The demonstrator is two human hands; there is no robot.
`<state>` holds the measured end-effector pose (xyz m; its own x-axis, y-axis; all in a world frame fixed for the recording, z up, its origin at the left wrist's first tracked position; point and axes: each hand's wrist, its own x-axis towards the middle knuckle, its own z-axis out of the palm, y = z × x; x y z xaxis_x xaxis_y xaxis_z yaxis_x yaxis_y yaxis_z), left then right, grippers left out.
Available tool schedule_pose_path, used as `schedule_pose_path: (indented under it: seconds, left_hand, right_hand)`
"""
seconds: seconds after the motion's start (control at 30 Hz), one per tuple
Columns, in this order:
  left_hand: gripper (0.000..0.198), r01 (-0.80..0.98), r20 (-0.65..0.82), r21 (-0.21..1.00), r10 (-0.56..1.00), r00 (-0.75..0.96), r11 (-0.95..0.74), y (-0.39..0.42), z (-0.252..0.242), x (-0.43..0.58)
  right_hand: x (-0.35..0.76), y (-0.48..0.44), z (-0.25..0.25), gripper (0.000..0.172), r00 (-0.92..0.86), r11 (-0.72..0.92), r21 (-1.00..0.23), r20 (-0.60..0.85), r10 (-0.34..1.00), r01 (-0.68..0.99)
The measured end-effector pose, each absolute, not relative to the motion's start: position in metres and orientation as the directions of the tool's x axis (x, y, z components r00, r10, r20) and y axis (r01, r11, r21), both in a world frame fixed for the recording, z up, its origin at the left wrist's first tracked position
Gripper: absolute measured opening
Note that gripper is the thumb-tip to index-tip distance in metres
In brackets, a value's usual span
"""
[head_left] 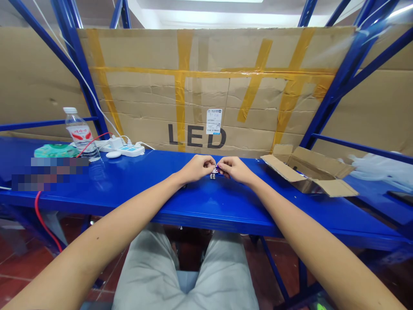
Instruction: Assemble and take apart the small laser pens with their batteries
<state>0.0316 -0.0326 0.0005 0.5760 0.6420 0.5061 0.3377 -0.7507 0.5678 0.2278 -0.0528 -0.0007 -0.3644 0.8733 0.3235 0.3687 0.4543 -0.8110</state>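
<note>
On the blue workbench (129, 198), left hand (195, 168) and right hand (235, 170) grip small metal parts (213, 173) between them.

On the worktop (135, 193) before you, a plastic water bottle (80, 134) and a power strip (127, 150) sit left of your left hand (195, 168) and right hand (235, 169), an open cardboard box (306, 172) sits to their right, and a cardboard sheet (209, 86) stands behind.

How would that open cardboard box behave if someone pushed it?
The cardboard box is probably light for its size, having thin walls. Its open flaps look floppy. On the smooth blue bench it would likely slide rather than tip, sitting low and wide.
</note>
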Motion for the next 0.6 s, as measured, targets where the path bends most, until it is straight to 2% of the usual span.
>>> schedule_pose_path:
  seconds: [0.13, 0.3, 0.4, 0.47, 0.5, 0.6]
  left_hand:
    - [0.015, 0.367, 0.529, 0.535, 0.64, 0.558, -0.761, -0.032, 0.001, 0.032]
    - [0.024, 0.459, 0.627, 0.385, 0.592, 0.507, -0.801, -0.036, 0.001, 0.036]
    - [0.048, 0.493, 0.655, 0.225, 0.505, 0.562, -0.84, -0.04, -0.001, 0.042]
    - [0.068, 0.528, 0.654, 0.135, 0.475, 0.588, -0.839, -0.042, -0.002, 0.046]
    - [0.072, 0.545, 0.649, 0.104, 0.472, 0.597, -0.832, -0.043, -0.002, 0.047]
    - [0.063, 0.583, 0.64, 0.032, 0.465, 0.612, -0.812, -0.043, 0.0, 0.048]
  right_hand:
    - [0.226, -0.05, -0.002, 0.026, -0.354, 0.434, -0.856, 0.328, 0.876, 0.281]
    - [0.219, -0.044, -0.002, 0.025, -0.253, 0.383, -0.921, 0.354, 0.9, 0.072]
    - [0.214, -0.043, -0.003, 0.023, -0.161, 0.303, -0.951, 0.308, 0.938, -0.051]
    - [0.21, -0.046, -0.003, 0.021, -0.16, 0.233, -0.963, 0.253, 0.954, -0.136]
    - [0.208, -0.047, -0.003, 0.02, -0.179, 0.208, -0.963, 0.238, 0.955, -0.172]
    - [0.202, -0.052, -0.004, 0.02, -0.258, 0.185, -0.959, 0.238, 0.937, -0.213]
